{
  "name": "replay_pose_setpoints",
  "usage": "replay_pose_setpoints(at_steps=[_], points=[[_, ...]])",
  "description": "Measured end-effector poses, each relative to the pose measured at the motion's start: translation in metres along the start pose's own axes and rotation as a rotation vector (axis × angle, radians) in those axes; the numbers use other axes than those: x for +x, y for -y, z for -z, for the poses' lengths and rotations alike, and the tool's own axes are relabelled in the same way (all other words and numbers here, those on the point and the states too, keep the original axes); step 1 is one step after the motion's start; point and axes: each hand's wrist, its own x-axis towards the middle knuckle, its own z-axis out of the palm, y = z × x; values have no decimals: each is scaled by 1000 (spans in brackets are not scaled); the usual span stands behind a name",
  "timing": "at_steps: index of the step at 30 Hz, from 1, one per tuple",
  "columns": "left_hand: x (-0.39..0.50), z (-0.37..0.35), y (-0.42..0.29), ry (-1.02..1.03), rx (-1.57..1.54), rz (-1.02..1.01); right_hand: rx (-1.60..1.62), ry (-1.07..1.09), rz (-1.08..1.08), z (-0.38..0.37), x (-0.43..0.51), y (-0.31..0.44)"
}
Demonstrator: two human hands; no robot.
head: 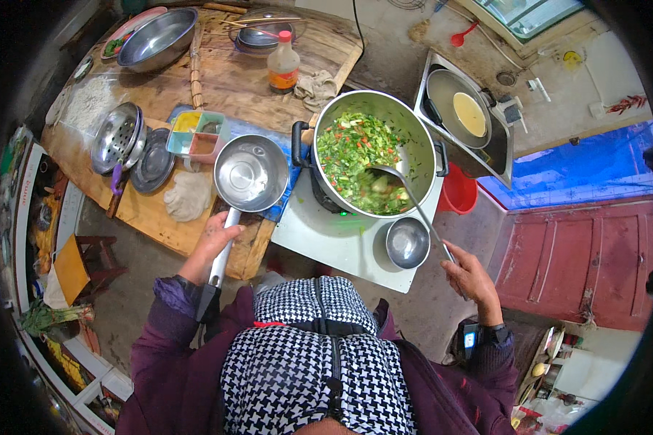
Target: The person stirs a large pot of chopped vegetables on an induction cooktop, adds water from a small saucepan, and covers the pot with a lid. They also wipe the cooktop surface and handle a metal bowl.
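My right hand (470, 276) grips the handle of a metal ladle (413, 198), whose bowl dips into a large two-handled pot (415, 122). Chopped greens with bits of red and orange (353, 141) fill much of the pot; those around the ladle are blurred. In my left hand (213, 242) is the handle of a stainless steel saucepan (252, 173), which looks empty apart from reflections. The saucepan is left of the pot, over the table's edge. On the white stand in front of the pot sits a small metal bowl (408, 243).
Left of the saucepan are a four-part seasoning box (198, 134), a whitish cloth (186, 197) and a skimmer (117, 140) on the wooden table (234, 65). A sauce bottle (283, 64) stands behind. The sink (503, 157) and a red bucket (460, 190) are at right.
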Motion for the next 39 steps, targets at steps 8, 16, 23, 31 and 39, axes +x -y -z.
replay_pose_setpoints(at_steps=[8, 16, 23, 31, 39], points=[[16, -2, -18, 33, 38, 68, -243, -126, 206, -60, 58, 1], [18, -2, -21, 25, 72, 59, -66, -180, 225, -97, 69, 6], [-8, -13, -21, -64, 45, 30, 193, -402, 215, -87, 52, -22], [-64, -34, -17, -239, -53, -96, 401, -450, 144, -86, -13, -114], [-126, -198, -74, -67, -170, -322, 598, -427, 207, -59, -105, -231]])
